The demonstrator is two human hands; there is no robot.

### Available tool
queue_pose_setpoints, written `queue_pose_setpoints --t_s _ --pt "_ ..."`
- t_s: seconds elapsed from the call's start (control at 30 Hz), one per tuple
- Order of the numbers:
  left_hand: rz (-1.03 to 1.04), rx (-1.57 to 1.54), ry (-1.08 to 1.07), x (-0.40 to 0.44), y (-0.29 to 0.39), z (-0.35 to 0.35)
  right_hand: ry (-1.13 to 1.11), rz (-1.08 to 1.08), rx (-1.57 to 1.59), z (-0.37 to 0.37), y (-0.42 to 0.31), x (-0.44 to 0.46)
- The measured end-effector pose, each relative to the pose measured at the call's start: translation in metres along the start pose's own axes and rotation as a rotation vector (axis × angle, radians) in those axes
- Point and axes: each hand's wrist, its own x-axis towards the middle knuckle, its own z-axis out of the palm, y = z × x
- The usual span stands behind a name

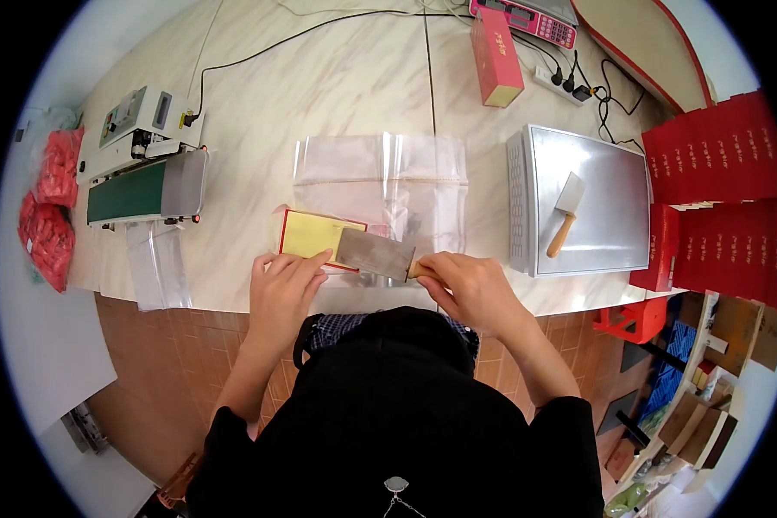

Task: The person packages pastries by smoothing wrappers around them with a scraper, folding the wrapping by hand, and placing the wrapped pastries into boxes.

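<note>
My right hand (468, 289) is closed around the wooden handle of a wide-bladed metal scraper (375, 254). The blade points left and overlaps the right part of a small box (306, 235) with a yellow face and red edges. Fingers of my left hand (285, 289) lie stretched out on the box's near edge, one fingertip close to the blade. Under and behind the box lies clear plastic film (345, 164) on the marbled table (259, 104). What lies beneath the blade is hidden.
On the right, a second scraper (568, 207) lies on a vented metal plate unit (609, 164). Left stands a sealing machine (142, 177) with a green belt. Behind are a red box (496, 56), a pink scale (531, 19) and cables; red packages (716, 155) are stacked far right.
</note>
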Motion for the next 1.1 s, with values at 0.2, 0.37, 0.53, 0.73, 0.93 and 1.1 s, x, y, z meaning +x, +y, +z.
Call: queue_pose_setpoints --t_s 0.2,0.37,0.53,0.73,0.93,1.1 --pt "0.109 -0.137 0.032 0.002 -0.014 -0.011 -0.009 0.015 0.008 0.001 -0.001 0.000" --pt "0.176 -0.138 0.009 0.007 -0.013 -0.014 -0.010 -0.013 0.035 0.007 -0.003 0.004" --pt "0.233 -0.059 -0.030 0.014 -0.014 -0.001 -0.045 -0.019 -0.003 0.009 -0.006 0.012" --pt "0.301 -0.024 -0.053 0.018 -0.022 0.009 -0.030 -0.046 -0.010 0.014 -0.004 0.015" --pt "0.331 -0.056 -0.018 0.026 -0.027 0.000 -0.027 -0.048 0.006 0.014 -0.003 0.016" --pt "0.315 -0.097 -0.020 0.034 -0.035 -0.002 -0.026 -0.060 -0.021 0.013 -0.003 0.016"
